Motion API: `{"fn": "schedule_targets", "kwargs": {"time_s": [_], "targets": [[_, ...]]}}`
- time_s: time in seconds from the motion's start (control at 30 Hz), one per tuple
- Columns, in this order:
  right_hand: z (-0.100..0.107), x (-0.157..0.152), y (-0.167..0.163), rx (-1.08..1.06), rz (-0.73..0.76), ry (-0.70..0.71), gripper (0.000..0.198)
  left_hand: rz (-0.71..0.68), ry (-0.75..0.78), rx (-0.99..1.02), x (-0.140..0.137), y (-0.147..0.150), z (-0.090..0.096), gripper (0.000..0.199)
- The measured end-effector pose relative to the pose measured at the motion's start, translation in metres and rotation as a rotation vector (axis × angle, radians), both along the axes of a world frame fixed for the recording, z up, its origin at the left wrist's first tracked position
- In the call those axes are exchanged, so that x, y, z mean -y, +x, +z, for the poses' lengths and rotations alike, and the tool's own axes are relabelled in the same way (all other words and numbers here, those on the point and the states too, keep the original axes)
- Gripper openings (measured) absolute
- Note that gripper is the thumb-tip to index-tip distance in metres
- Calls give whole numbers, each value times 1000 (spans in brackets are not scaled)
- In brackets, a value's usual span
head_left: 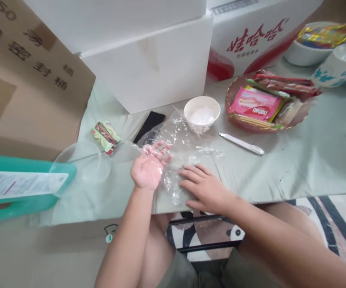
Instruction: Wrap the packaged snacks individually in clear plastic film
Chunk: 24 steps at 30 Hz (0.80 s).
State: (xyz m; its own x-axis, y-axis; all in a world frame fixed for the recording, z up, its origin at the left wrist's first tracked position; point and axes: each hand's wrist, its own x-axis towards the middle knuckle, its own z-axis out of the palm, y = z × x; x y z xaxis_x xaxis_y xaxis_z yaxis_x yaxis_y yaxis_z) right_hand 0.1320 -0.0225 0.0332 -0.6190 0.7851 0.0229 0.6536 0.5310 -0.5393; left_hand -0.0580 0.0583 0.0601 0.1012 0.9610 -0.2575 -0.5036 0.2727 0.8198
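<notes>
Pale green cloth (283,176) covers the table, with a white box (152,68) at the back and a brown carton (41,112) on the left. Front and centre, it's all about the film (177,138): clear, crumpled, lying between the person and the bowl (197,127). Its long axis runs roughly away from the body, one end near the table's front edge, the far end up beside the bowl; which end is the mouth, if it has one, cannot be told through the creases.

And look at the left hand (147,172)! Palm up, fingers loosely apart and a little bent, pointing away and to the right, with film shining across it. Inside the film or just under it? Cannot tell. Over on the other side, the right hand (207,190) is palm down, fingers spread and pointing left, tips at the film's right part, gripping nothing visible.

Just right of the bowl lies the knife (241,144), slanting from far left to near right. Beyond it sits the snack dish (251,125). Left of the bowl, the phone (150,125) slants too, its near end by the film, and two wrapped snacks (105,136) lie further left.
</notes>
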Motion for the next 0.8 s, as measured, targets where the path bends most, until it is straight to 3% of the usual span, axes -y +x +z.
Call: {"fn": "schedule_targets", "kwargs": {"time_s": [0.1, 0.27, 0.37, 0.47, 0.63, 0.8], "targets": [[-4, 8, 5, -15, 20, 12, 16, 105, -47, -96, -6, -10, -2, 34], [3, 29, 22, -113, 94, -30, 15, 264, -115, -290, -13, -26, -4, 53], [15, 38, 42, -166, 80, -98, 8, 255, -100, -418, -9, -31, 0, 61], [26, 39, 63, -262, 48, -128, 14, 127, -68, -532, 2, -34, 4, 54], [24, 15, 73, -415, -307, 3, 28, -159, -18, -717, 25, -40, 8, 27], [1, -18, 77, -163, -694, 102, 34, -292, -35, -843, 35, -48, 13, 31]]}}
